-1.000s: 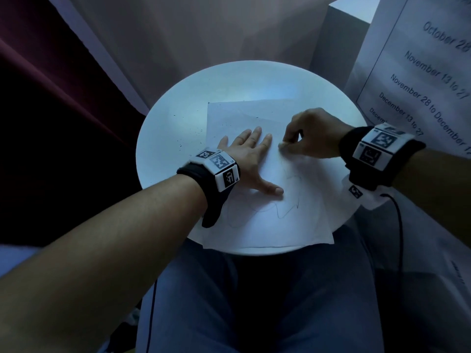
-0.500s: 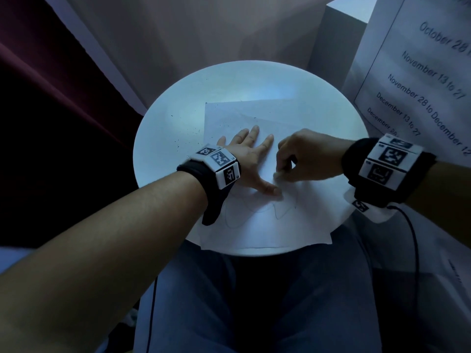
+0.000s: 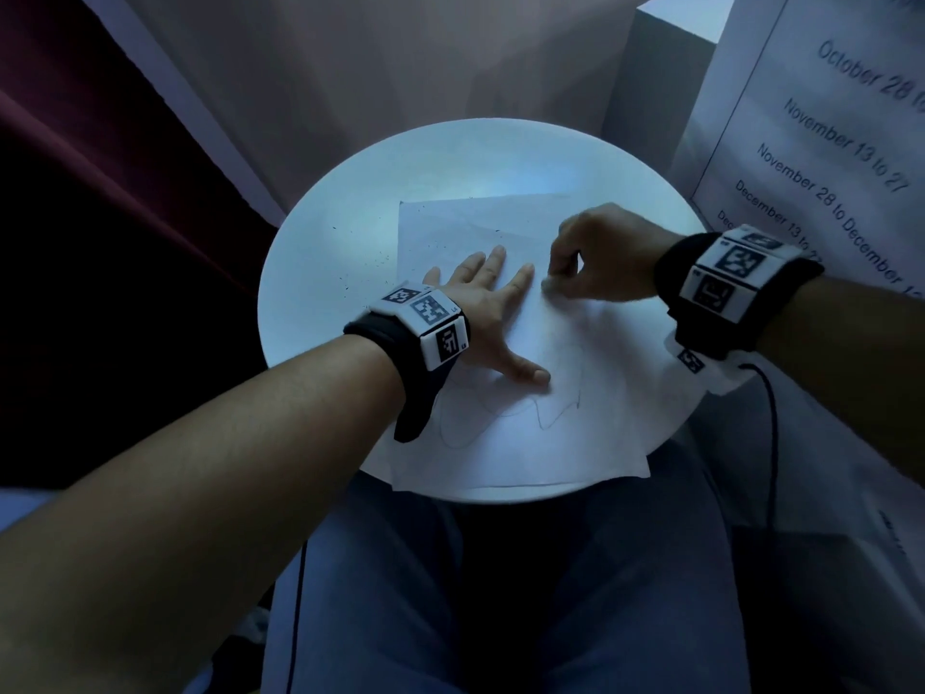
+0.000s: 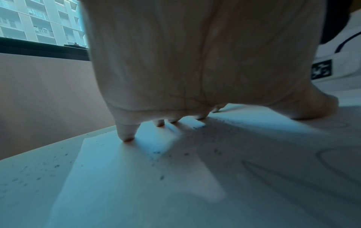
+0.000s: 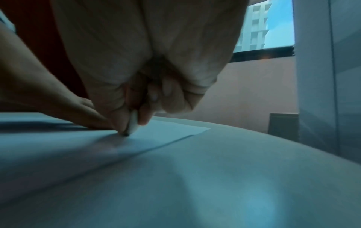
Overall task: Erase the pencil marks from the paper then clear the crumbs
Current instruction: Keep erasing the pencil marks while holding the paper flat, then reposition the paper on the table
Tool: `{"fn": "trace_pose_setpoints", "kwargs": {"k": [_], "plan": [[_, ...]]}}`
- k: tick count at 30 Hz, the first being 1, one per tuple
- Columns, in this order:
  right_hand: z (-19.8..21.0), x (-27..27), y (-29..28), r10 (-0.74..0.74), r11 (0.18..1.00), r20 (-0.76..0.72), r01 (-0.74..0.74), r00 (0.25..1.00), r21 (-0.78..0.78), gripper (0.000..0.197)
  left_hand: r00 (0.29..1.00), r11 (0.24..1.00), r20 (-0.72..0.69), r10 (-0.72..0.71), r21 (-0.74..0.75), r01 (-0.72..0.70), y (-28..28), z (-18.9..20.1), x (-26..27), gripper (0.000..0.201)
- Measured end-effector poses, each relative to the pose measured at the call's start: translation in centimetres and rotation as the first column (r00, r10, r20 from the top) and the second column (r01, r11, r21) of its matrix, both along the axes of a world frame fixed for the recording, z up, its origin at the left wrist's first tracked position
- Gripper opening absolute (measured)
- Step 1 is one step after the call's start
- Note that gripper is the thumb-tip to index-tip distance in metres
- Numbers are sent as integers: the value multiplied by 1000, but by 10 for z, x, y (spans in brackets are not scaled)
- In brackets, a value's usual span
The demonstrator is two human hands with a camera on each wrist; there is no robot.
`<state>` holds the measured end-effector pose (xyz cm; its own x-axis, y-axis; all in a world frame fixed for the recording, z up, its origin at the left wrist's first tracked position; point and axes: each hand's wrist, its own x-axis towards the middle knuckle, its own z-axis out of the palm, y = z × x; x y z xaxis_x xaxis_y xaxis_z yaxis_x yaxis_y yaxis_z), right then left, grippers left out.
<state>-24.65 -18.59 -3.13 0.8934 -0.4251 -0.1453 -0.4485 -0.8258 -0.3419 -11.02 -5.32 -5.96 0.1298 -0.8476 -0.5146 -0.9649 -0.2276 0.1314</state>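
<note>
A white sheet of paper (image 3: 590, 418) lies on the round white table (image 3: 320, 252). Wavy pencil lines (image 3: 555, 413) remain on its near half. My left hand (image 3: 493, 303) lies flat on the paper with its fingers spread, holding the sheet down. My right hand (image 3: 553, 283) pinches a small white eraser (image 5: 132, 125) and presses its tip onto the paper just right of my left index finger. Dark eraser crumbs (image 4: 156, 152) lie scattered on the paper's far-left part and on the table (image 4: 29, 174) beside it.
A white board with printed dates (image 3: 826, 157) leans at the right, close to the table. A white box (image 3: 660, 72) stands behind the table at the far right. My lap (image 3: 500, 593) is under the near table edge, where the paper overhangs.
My right hand with the eraser went toward me, down to my left thumb, and has come back up beside my left index finger. The left hand has stayed flat on the paper.
</note>
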Motion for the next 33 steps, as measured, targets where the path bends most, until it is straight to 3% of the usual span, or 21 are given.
{"fn": "trace_pose_setpoints", "kwargs": {"k": [2,7,9,13,18,20,21,24,28,30,33], "plan": [[-1,2,-3,-33,999,39,34,999,-29,12,1000,1000,0,1,-3,-1,0,0,0,140],[-4,-7,42,195,975,-36,-190,980,115,19,1000,1000,1,-4,-9,4,-1,-1,1,140],[-1,-5,30,157,980,-73,-147,985,132,23,1000,1000,5,-4,-3,4,-1,-1,1,141],[-3,-6,-1,-31,999,36,30,999,24,15,1000,1000,8,-9,5,9,0,0,1,139],[-3,-16,25,124,989,-76,-117,989,95,13,1000,1000,14,-11,2,11,0,0,1,140],[1,-14,12,1,983,-2,-1,1000,184,14,1000,1000,15,-11,1,11,0,2,0,139],[1,-11,4,-126,947,59,102,990,306,16,1000,1000,15,-13,0,13,0,4,0,139],[-8,-4,-7,-430,713,62,296,901,636,15,998,1000,70,-2,10,2,4,12,-8,136],[-21,2,-4,-546,595,6,383,838,707,17,961,993,273,-46,-89,73,13,24,-49,105],[-23,4,-4,-567,582,13,389,824,714,19,967,980,238,-96,-145,133,20,21,-80,92],[-25,4,-3,-576,575,25,384,817,722,18,978,978,130,-164,-108,178,25,11,-110,106]]}}
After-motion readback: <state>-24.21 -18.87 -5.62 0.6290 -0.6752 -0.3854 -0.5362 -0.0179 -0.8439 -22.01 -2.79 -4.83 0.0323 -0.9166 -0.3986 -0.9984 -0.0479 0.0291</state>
